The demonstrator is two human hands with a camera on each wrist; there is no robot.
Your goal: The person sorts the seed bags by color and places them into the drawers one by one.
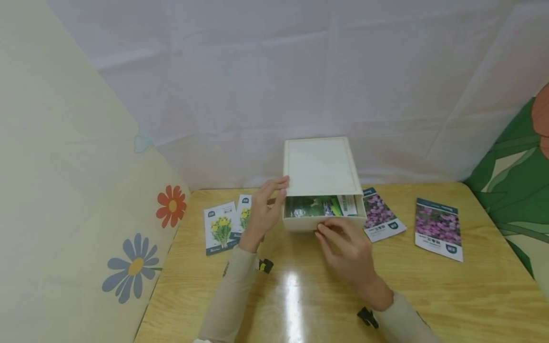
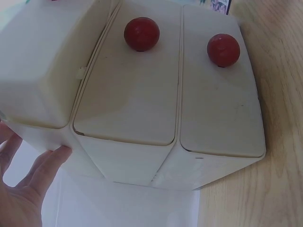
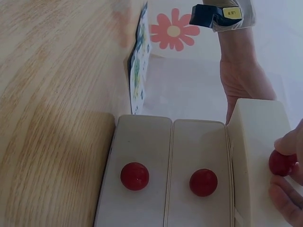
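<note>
Plainly, a wooden table (image 1: 411,286) is spread below both hands. Just ahead of the right hand (image 1: 351,250), a white three-drawer cabinet (image 1: 321,164) is touched at its side by the left hand (image 1: 267,207), its fingers extended, nothing being gripped. Nearest the pinch, the top drawer (image 1: 300,224) is partly pulled out, a green-pictured packet (image 1: 309,207) being held inside. Purple-flowered packets (image 1: 439,228) are laid right of the grip, yellow-flowered packets (image 1: 220,228) beyond the left hand. Between right thumb and fingers, a red knob (image 3: 282,163) is pinched.
</note>
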